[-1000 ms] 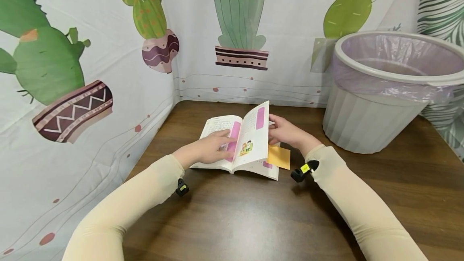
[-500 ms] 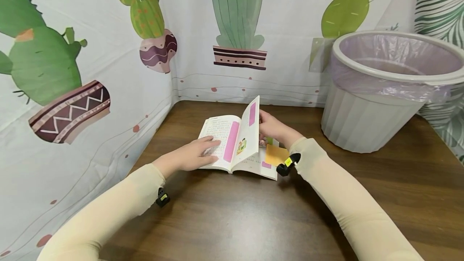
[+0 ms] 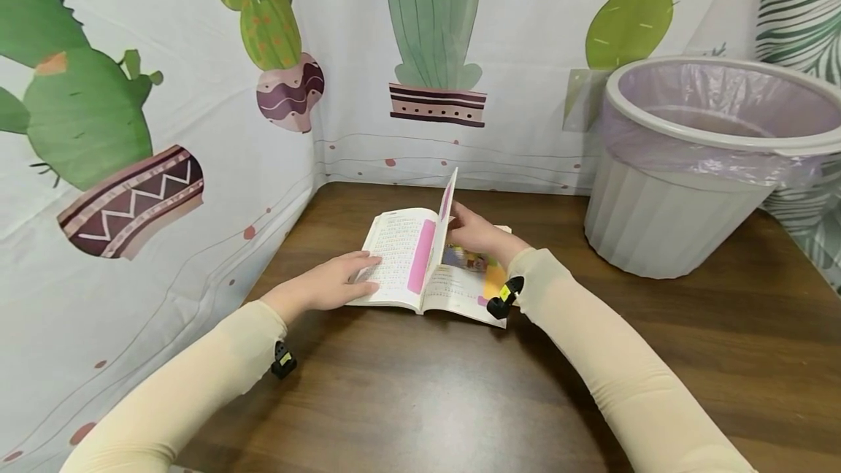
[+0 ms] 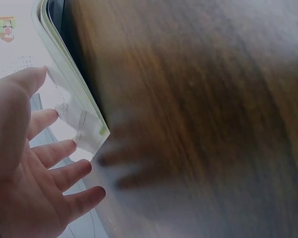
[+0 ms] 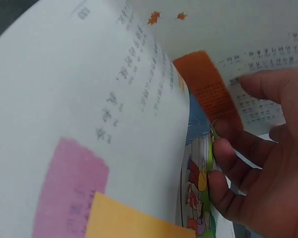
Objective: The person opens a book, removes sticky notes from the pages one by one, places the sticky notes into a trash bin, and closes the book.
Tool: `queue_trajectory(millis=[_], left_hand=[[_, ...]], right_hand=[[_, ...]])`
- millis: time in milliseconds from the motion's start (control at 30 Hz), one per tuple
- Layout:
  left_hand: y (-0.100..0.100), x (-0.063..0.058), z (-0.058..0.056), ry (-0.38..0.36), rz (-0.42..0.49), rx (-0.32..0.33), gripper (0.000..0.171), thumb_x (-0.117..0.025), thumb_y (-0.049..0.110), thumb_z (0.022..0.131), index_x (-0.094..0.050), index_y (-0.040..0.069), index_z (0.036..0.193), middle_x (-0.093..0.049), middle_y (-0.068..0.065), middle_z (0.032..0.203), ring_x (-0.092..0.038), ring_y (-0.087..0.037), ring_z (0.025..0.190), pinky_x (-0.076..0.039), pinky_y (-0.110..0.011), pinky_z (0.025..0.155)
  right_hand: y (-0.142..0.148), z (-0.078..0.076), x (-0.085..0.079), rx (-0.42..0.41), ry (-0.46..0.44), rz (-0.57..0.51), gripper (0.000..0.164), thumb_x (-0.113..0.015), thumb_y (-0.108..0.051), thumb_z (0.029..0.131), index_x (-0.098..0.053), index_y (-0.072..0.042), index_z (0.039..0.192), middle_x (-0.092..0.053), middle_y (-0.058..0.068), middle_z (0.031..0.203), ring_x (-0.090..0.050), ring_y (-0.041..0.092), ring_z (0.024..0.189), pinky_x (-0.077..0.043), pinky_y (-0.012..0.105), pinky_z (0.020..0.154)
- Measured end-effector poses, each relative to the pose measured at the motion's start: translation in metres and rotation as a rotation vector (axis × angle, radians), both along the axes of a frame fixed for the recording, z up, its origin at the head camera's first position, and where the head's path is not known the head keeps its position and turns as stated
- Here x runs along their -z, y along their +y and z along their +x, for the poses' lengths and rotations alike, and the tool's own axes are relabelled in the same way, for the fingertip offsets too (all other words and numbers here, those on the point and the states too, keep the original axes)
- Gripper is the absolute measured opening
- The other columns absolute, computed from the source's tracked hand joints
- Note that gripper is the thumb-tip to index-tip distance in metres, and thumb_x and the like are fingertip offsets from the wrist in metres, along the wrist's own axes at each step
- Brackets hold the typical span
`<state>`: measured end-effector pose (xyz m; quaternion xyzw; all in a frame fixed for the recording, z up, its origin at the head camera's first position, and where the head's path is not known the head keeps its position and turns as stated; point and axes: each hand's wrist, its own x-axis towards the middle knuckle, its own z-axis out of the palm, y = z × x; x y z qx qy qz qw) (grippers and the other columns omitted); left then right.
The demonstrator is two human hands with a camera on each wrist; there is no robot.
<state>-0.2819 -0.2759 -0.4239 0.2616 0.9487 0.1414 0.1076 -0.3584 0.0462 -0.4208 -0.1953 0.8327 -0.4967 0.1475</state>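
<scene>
An open book (image 3: pixel 398 250) lies on the table, with printed text and a pink block on its left page. One leaf (image 3: pixel 447 210) stands nearly upright near the spine. My right hand (image 3: pixel 476 230) is behind that leaf, with fingers loosely bent; in the right wrist view its thumb and fingertips are apart beside a page with an orange block (image 5: pixel 208 84). An orange sticky note (image 3: pixel 494 282) shows at the right page, partly hidden by my right wrist. My left hand (image 3: pixel 323 283) is at the left page's outer edge, fingers spread; firm contact cannot be told.
A grey trash bin (image 3: pixel 670 210) with a purplish plastic liner stands on the table at the right. White cloth (image 3: pixel 355 64) printed with cacti hangs behind and to the left. The brown wooden table (image 3: pixel 420 385) extends in front of the book.
The leaf has swung left from a slant to nearly upright, with my right hand moving left behind it. My left hand has drawn back left from the middle of the book to its outer edge.
</scene>
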Motion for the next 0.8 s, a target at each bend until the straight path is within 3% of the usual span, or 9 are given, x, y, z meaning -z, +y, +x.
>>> queue_trajectory(millis=[133, 333, 600, 800], left_hand=[[-0.003, 0.002, -0.001, -0.004, 0.013, -0.011, 0.067, -0.057, 0.048, 0.103, -0.041, 0.014, 0.158, -0.034, -0.024, 0.165, -0.034, -0.041, 0.153, -0.029, -0.057, 0.125], [-0.006, 0.005, -0.002, 0.012, 0.038, -0.005, 0.066, -0.058, 0.046, 0.103, -0.043, 0.010, 0.157, -0.039, -0.023, 0.162, -0.036, -0.040, 0.152, -0.030, -0.056, 0.124], [-0.006, 0.011, -0.006, 0.050, 0.133, 0.031, 0.047, -0.062, 0.034, 0.103, -0.055, 0.020, 0.148, -0.058, -0.006, 0.150, -0.054, -0.027, 0.140, -0.043, -0.050, 0.116], [-0.010, 0.013, -0.007, 0.088, 0.091, 0.020, 0.046, -0.062, 0.035, 0.103, -0.058, 0.019, 0.145, -0.062, -0.007, 0.146, -0.058, -0.028, 0.136, -0.047, -0.050, 0.113]], right_hand=[[0.000, -0.002, 0.003, -0.023, -0.036, 0.020, 0.095, -0.069, -0.026, 0.096, -0.006, -0.027, 0.167, -0.064, 0.014, 0.130, -0.061, 0.027, 0.118, -0.048, 0.042, 0.101], [0.001, -0.004, 0.009, -0.077, -0.022, 0.094, 0.089, -0.067, -0.042, 0.099, -0.009, -0.035, 0.166, -0.059, 0.006, 0.125, -0.054, 0.021, 0.107, -0.046, 0.034, 0.087], [-0.003, -0.002, 0.011, -0.138, 0.028, 0.204, 0.087, -0.065, -0.044, 0.099, -0.013, -0.028, 0.167, -0.050, 0.010, 0.136, -0.049, 0.025, 0.120, -0.045, 0.037, 0.097], [-0.006, 0.000, 0.010, -0.160, 0.083, 0.277, 0.081, -0.064, -0.044, 0.100, -0.019, -0.033, 0.166, -0.041, 0.013, 0.146, -0.044, 0.026, 0.131, -0.043, 0.043, 0.109]])
